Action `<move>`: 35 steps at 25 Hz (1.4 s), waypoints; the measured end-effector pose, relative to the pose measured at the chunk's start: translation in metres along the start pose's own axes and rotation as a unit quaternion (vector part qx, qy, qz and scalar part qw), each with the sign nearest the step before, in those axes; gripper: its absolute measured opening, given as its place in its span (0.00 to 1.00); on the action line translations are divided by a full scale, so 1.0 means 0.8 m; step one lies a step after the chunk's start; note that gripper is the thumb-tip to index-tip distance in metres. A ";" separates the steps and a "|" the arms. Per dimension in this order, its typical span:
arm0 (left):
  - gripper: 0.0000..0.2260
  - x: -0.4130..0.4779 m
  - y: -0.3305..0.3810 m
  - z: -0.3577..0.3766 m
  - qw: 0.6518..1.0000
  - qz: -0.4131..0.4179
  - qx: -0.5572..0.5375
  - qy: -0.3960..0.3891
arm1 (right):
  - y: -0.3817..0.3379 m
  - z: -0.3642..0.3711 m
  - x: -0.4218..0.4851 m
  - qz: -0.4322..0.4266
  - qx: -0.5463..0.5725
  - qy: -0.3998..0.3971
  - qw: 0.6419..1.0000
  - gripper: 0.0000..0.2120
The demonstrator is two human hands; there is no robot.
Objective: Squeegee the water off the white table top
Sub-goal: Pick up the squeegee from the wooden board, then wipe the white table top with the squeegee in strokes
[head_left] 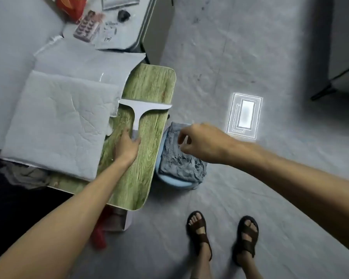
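A white T-shaped squeegee lies flat on a green wood-grain table top, its blade across the far part of the board. My left hand grips the lower end of its handle. My right hand hovers to the right, past the table's edge, over a grey cloth, fingers loosely curled with nothing in them. A white table stands further back, covered with clutter.
White padded envelopes cover the left half of the green table. The grey cloth sits on a light blue stool beside the table. My sandalled feet stand on grey floor. A bright light patch lies on the floor.
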State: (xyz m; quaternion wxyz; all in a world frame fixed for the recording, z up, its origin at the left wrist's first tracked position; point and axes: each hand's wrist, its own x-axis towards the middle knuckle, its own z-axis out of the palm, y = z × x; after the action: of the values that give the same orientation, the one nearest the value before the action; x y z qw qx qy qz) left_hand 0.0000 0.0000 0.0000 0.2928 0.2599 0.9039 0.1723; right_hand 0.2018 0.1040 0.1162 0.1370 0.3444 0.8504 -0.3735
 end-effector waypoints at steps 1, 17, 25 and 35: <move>0.24 0.018 -0.007 0.013 1.000 -0.010 0.022 -0.001 | 0.012 0.012 0.015 0.008 0.002 -0.007 1.000 0.10; 0.03 0.032 0.093 0.009 0.952 -0.034 -0.168 -0.254 | 0.061 0.008 0.016 0.037 0.100 -0.002 0.994 0.10; 0.05 -0.170 0.410 -0.107 0.881 0.055 -0.337 -0.327 | 0.036 -0.227 -0.160 0.064 0.202 0.157 0.965 0.20; 0.06 -0.241 0.775 -0.121 0.914 0.293 -0.028 -0.280 | 0.227 -0.523 -0.290 0.188 0.039 0.279 0.941 0.09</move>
State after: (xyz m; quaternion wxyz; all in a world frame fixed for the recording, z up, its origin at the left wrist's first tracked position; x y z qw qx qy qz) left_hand 0.3024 0.3742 0.4468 0.4771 0.5425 0.6631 0.1959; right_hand 0.5051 0.3851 0.4176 -0.0516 0.5938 0.7587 -0.2628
